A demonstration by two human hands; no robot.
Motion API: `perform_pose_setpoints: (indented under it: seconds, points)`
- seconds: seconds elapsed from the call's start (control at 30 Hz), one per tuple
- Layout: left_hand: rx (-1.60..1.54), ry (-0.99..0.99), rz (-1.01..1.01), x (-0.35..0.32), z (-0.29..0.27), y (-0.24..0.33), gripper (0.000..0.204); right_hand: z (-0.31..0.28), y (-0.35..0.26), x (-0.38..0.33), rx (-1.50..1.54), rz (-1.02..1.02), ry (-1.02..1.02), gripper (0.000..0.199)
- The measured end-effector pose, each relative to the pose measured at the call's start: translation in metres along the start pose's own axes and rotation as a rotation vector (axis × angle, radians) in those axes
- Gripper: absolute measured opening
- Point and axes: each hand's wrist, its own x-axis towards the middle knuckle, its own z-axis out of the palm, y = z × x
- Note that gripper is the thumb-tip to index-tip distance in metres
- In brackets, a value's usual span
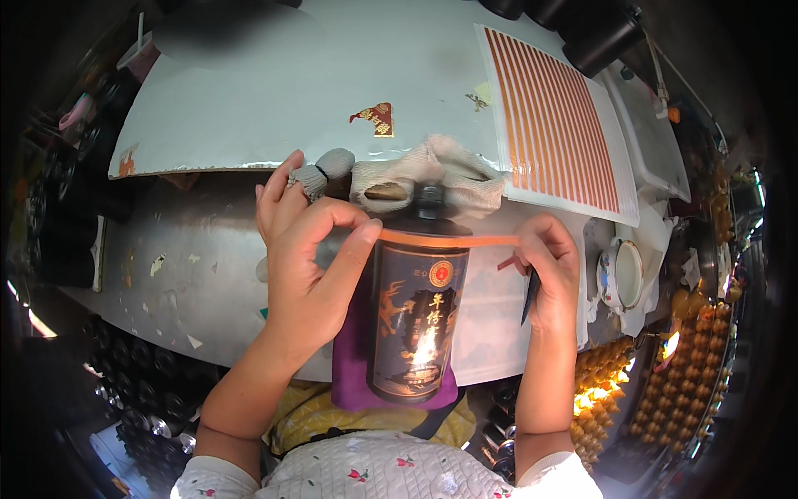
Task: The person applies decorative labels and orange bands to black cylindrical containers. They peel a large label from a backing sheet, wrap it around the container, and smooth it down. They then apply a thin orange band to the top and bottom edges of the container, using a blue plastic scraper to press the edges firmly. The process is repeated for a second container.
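Note:
A dark bottle (411,333) with a gold-and-red printed front lies in front of me, its black capped neck pointing away. Across its shoulder runs a thin orange strip (449,240), pulled straight. My left hand (303,258) has its thumb and forefinger at the strip's left end, against the bottle; a grey knitted cover (322,174) with a dark band sits at its other fingers. Pinched in my right hand (549,258) is the strip's right end, clear of the bottle. A dark pointed tool (529,298) sticks out below those fingers, and its upper part is hidden.
Beige cloth (453,175) is bunched behind the bottle's neck; purple cloth (351,366) lies beneath it. A sheet of orange strips (557,125) rests on the raised pale board (274,100). A roll of tape (623,270) is at right. Gold-coloured pieces (682,382) stand in rows beyond.

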Motion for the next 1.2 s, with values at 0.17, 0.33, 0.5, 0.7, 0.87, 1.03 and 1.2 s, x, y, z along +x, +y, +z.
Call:
perform_pose_setpoints:
  seconds: [0.17,0.33,0.5,0.7,0.87,1.03,1.2]
  points:
    - [0.051,0.012,0.025,-0.001,-0.001,-0.001,0.005,0.000,0.002,0.000,-0.015,0.005,0.013,0.008]
    - [0.044,0.221,-0.001,-0.013,-0.003,-0.010,0.005,0.002,0.000,-0.001,-0.031,0.003,0.023,0.009]
    - [0.078,0.124,0.165,-0.042,-0.006,0.023,0.024,0.003,-0.002,0.000,-0.040,-0.001,0.026,0.007]
    - [0.128,-0.291,0.272,-0.052,0.001,0.053,0.063,0.003,-0.003,0.000,-0.067,-0.011,0.016,0.007]
    - [0.099,-0.210,0.150,-0.061,0.001,0.048,0.075,0.001,-0.002,0.001,-0.066,-0.021,0.013,0.008]
    - [0.112,-0.205,0.037,-0.060,0.003,0.030,0.093,-0.001,-0.002,0.001,-0.065,-0.031,0.012,0.008]
    - [0.097,-0.230,0.031,-0.056,0.004,0.026,0.096,0.000,-0.001,0.001,-0.055,-0.037,0.003,0.008]
